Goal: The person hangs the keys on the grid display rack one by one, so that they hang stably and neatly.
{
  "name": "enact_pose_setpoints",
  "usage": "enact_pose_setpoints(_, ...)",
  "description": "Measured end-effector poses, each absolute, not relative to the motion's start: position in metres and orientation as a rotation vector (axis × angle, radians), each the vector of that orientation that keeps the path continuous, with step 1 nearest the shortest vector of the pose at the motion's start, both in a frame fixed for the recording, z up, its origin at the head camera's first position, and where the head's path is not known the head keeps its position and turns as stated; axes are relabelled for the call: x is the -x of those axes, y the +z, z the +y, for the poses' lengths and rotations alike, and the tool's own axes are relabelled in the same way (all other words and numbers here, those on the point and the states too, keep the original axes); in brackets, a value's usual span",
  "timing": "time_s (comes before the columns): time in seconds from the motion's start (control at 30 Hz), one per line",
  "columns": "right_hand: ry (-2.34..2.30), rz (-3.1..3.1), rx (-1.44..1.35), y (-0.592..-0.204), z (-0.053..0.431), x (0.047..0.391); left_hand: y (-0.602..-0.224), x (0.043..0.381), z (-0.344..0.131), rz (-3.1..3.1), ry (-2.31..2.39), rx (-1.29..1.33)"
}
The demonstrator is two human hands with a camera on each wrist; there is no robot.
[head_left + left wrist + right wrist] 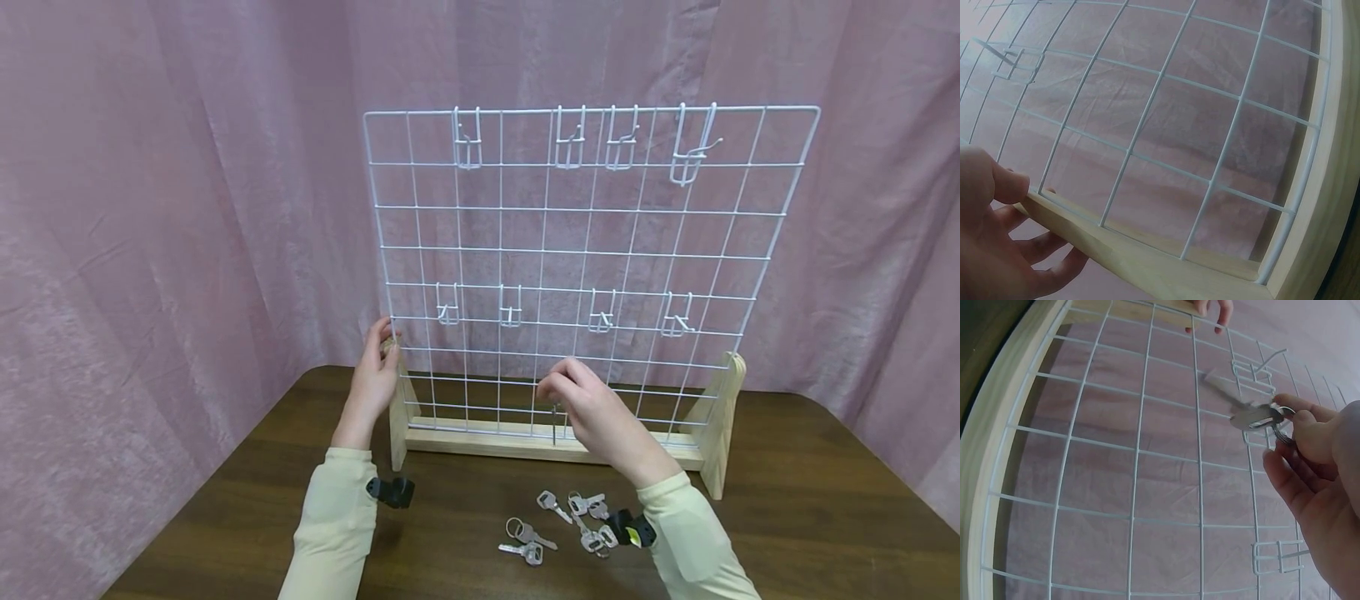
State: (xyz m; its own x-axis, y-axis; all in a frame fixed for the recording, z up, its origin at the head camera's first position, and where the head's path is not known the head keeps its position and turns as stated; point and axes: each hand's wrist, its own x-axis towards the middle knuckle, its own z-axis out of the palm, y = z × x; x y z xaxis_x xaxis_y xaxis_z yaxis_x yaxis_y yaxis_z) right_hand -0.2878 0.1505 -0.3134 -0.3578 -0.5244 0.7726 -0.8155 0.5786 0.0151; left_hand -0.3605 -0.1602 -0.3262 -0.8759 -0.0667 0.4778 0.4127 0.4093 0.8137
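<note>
My left hand (374,379) holds the upper end of the pale wooden side support (1116,253), thumb on the near face and fingers curled behind it. That support carries a white wire grid panel (498,207) standing tilted on a wooden base bar (480,443). In front of the panel's lower middle, my right hand (588,412) pinches a metal ring (1282,428) between thumb and fingertip. A silver key (1250,417) dangles from it, blade pointing down in the head view. White hooks (447,317) in the lower row sit just above this hand.
Several loose keys (532,553) lie on the dark wooden table (457,500) before the base, some with rings, more of them near my right wrist. An upper row of hooks (468,154) hangs along the panel's top. Behind it falls a pink curtain (225,208).
</note>
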Motion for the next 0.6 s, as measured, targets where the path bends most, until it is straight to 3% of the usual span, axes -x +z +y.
enact_pose_setpoints(0.6, 0.422, -2.183, -1.073, -0.3144, 0.1510, 0.2848, -0.3263, 0.3600, -0.1592, -2.235, -1.466, 0.283)
